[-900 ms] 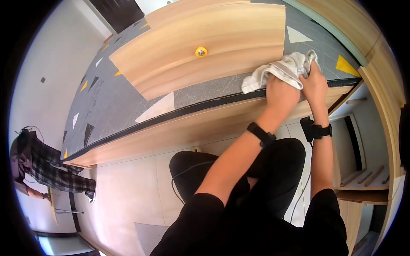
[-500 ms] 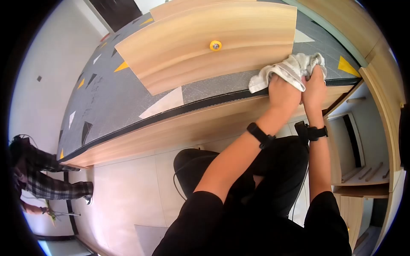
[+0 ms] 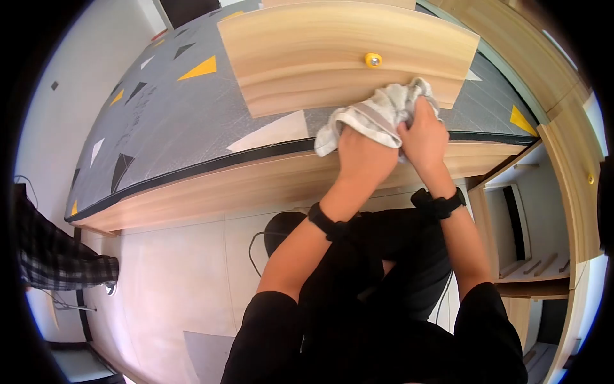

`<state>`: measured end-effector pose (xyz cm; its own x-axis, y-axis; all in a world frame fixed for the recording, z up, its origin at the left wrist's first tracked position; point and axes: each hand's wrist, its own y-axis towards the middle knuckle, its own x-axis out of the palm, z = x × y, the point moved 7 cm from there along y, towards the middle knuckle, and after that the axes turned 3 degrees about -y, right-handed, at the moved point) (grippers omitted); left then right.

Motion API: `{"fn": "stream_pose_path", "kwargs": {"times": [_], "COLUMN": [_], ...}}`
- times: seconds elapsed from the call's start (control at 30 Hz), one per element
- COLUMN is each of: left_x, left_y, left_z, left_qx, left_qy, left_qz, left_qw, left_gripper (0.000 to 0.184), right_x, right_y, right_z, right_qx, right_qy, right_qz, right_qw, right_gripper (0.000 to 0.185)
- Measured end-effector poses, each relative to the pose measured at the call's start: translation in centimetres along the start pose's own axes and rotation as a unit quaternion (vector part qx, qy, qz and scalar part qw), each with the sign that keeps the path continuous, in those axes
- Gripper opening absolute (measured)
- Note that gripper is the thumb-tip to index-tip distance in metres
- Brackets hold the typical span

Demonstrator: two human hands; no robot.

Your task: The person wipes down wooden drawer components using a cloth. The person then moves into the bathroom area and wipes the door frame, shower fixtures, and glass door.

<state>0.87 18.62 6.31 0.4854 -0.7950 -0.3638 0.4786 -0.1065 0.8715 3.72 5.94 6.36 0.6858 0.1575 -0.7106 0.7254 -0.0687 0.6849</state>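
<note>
A white and grey striped cloth (image 3: 382, 116) is bunched up at the front edge of the patterned grey mattress (image 3: 192, 121). My left hand (image 3: 364, 157) is closed on its near side, with the fingertips hidden under the folds. Gripping the cloth's right part is my right hand (image 3: 425, 136), thumb toward the left hand. Just behind the cloth, a wood-grain drawer front (image 3: 307, 51) with a round yellow knob (image 3: 373, 60) lies on the mattress. The cloth overlaps its lower edge in view; whether they touch I cannot tell.
Below the mattress runs a wooden bed side panel (image 3: 256, 178). An open wooden cabinet (image 3: 540, 211) stands on the right. At far left is another person's leg in plaid trousers (image 3: 57, 256). A cable (image 3: 251, 253) hangs by my knee over the tiled floor (image 3: 173, 281).
Both hands and the cloth have moved left along the mattress edge. The view has shifted a little, and the other person's hand at far left has gone out of sight.
</note>
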Motion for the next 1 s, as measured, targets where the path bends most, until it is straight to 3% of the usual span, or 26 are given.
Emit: {"fn": "stream_pose_path", "kwargs": {"times": [0.17, 0.37, 0.47, 0.7, 0.77, 0.8, 0.83, 0.87, 0.9, 0.93, 1.0], "left_x": [-6.9, -12.6, -12.9, -12.8, -13.5, -14.0, -15.1, -16.4, -18.7, -18.9, -19.8], "left_y": [-1.4, -2.7, -2.7, -3.6, -4.2, -4.0, -4.0, -4.3, -4.3, -4.2, -3.8], "left_z": [-4.8, -8.1, -7.7, -7.5, -9.3, -8.9, -9.1, -9.0, -8.4, -8.6, -8.2], "left_qx": [-0.025, -0.055, -0.012, -0.011, -0.136, -0.130, -0.191, -0.253, -0.401, -0.401, -0.343], "left_qy": [0.147, 0.178, 0.212, 0.215, 0.067, 0.069, 0.000, -0.067, -0.125, -0.125, -0.270], "left_qz": [0.019, 0.060, 0.066, 0.063, 0.036, 0.031, 0.054, 0.074, 0.070, 0.071, 0.141], "left_qw": [0.989, 0.981, 0.975, 0.975, 0.988, 0.989, 0.980, 0.962, 0.905, 0.905, 0.889], "left_gripper": [0.019, 0.021, 0.016, 0.023, 0.030, 0.030, 0.033, 0.036, 0.043, 0.043, 0.045], "right_x": [1.6, 3.1, 3.1, 2.3, 1.8, 1.3, 1.0, 0.6, 0.3, -0.1, -1.1], "right_y": [0.1, -0.5, -0.6, -0.8, -1.1, -1.3, -1.4, -1.6, -2.1, -2.0, -2.1], "right_z": [-7.4, -16.4, -16.9, -15.1, -13.9, -13.2, -12.6, -11.7, -10.9, -10.1, -8.5], "right_qx": [-0.056, -0.139, -0.146, -0.165, -0.139, -0.137, -0.135, -0.128, -0.123, -0.130, -0.109], "right_qy": [0.087, 0.161, 0.175, 0.245, 0.277, 0.295, 0.314, 0.318, 0.327, 0.324, 0.310], "right_qz": [-0.015, 0.006, -0.007, -0.030, -0.048, -0.063, -0.078, -0.077, -0.083, -0.090, -0.117], "right_qw": [0.995, 0.977, 0.974, 0.955, 0.950, 0.944, 0.937, 0.936, 0.933, 0.933, 0.937], "right_gripper": [0.031, 0.028, 0.027, 0.033, 0.032, 0.030, 0.028, 0.028, 0.025, 0.022, 0.021]}}
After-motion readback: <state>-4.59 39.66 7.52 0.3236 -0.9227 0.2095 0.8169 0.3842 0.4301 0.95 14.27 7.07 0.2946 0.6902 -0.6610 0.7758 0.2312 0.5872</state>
